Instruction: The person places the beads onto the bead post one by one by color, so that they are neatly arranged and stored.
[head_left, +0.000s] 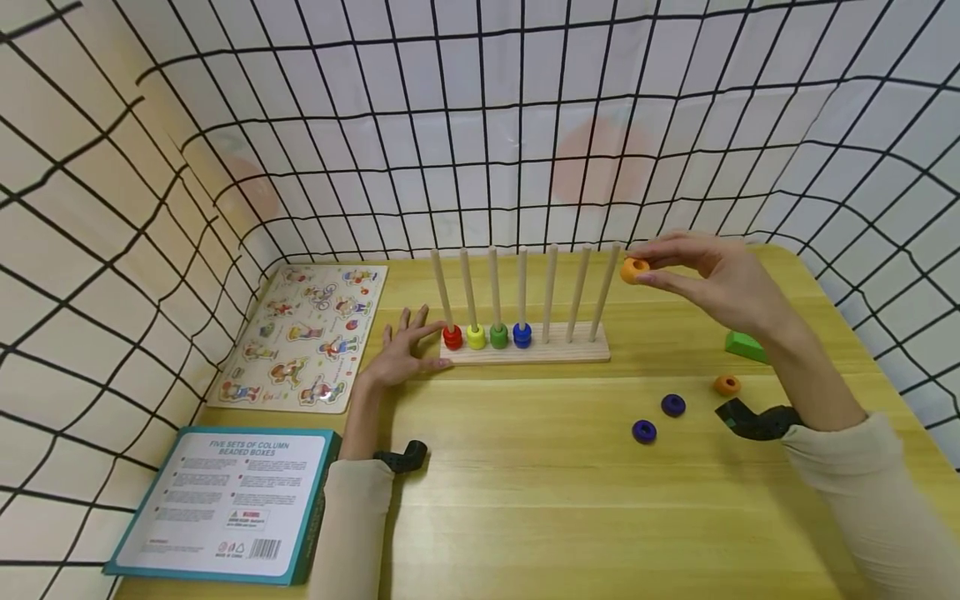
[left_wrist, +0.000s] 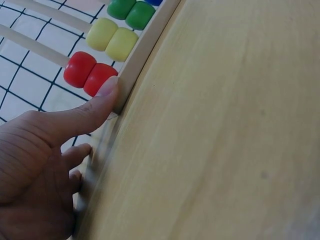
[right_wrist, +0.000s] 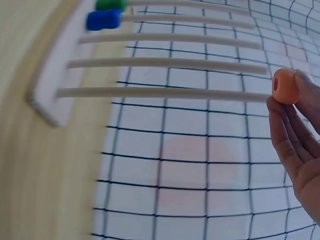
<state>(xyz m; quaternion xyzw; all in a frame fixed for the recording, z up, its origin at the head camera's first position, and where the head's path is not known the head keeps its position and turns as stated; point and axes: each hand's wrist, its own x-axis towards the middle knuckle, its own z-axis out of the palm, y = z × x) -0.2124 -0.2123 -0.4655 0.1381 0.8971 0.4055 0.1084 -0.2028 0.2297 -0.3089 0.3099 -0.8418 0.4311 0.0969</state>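
Observation:
A wooden peg rack (head_left: 525,355) has a row of upright pegs. Red beads (head_left: 452,337), yellow beads (head_left: 476,337), green beads (head_left: 498,337) and blue beads (head_left: 522,335) sit low on its left pegs, each colour stacked in a pair; the three right pegs are bare. With fingers spread, my left hand (head_left: 401,350) touches the rack's left end, its thumb (left_wrist: 102,92) on the front edge beside the red beads. Between thumb and fingertips my right hand (head_left: 723,279) pinches an orange bead (right_wrist: 286,86), close beside the top of the rightmost peg (right_wrist: 165,93).
Two dark purple rings (head_left: 672,405) and another orange bead (head_left: 727,384) lie at the right. A green block (head_left: 746,346) is partly behind my right forearm. On the left are a picture puzzle board (head_left: 300,337) and a teal-edged box (head_left: 225,500). Netting (head_left: 525,108) stands behind the table.

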